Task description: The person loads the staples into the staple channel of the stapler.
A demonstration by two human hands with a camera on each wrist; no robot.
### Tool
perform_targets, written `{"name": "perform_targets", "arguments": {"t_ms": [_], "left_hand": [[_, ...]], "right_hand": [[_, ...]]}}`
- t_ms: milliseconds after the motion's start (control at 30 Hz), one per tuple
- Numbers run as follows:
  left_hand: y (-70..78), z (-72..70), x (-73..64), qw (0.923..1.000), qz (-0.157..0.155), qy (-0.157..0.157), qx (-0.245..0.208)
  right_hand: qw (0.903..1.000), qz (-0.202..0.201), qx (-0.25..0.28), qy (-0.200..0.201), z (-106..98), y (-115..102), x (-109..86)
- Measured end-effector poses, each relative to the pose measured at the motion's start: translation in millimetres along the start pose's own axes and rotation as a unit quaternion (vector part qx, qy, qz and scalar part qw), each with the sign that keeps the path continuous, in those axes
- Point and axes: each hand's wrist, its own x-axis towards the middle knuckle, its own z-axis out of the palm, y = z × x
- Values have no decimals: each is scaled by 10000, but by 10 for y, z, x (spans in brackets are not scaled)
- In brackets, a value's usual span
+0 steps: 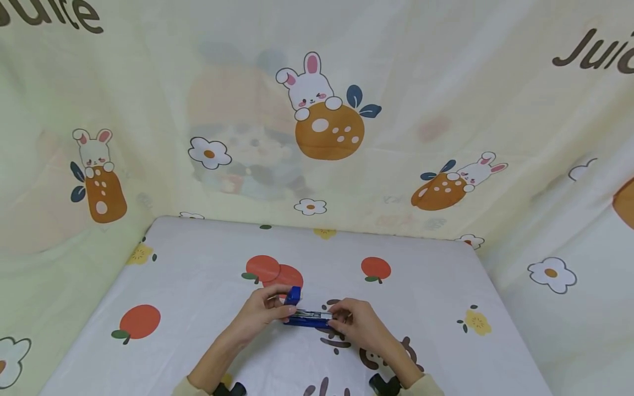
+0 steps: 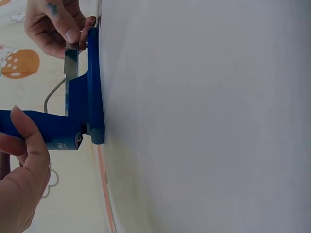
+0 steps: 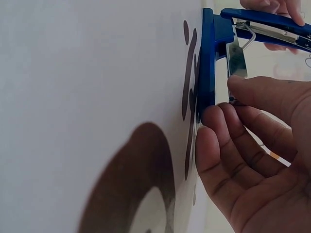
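Observation:
A blue stapler [image 1: 308,323] sits on the table with its top arm [image 2: 46,127] swung up and its metal staple channel [image 3: 237,60] exposed. My left hand [image 1: 261,309] holds the raised top arm between thumb and fingers. At the other end, my right hand [image 1: 360,323] pinches the tip of the metal channel with its thumb and a finger. Its other fingertips lie by the blue base [image 3: 207,58] in the right wrist view. A bent metal wire [image 2: 51,97] spans from the arm to the channel. Whether staples lie inside is too small to tell.
The white tabletop cloth [image 1: 198,264] carries printed fruit and flowers. Behind and beside it hangs a pale curtain [image 1: 396,181] with rabbit prints. Dark wrist devices [image 1: 385,384] show near both sleeves at the bottom.

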Motion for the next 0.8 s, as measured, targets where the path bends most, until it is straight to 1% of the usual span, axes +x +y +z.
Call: {"name": "perform_targets", "arguments": {"t_ms": [267, 400, 800], "left_hand": [[-11, 1, 14, 9997, 120, -38, 207], [-22, 10, 23, 9996, 153, -46, 237], [-51, 29, 42, 9993, 182, -160, 278]], "right_hand": [[10000, 27, -7, 21, -1, -5, 4], [10000, -38, 0, 29, -2, 1, 7], [10000, -40, 48, 41, 7, 26, 6]]}}
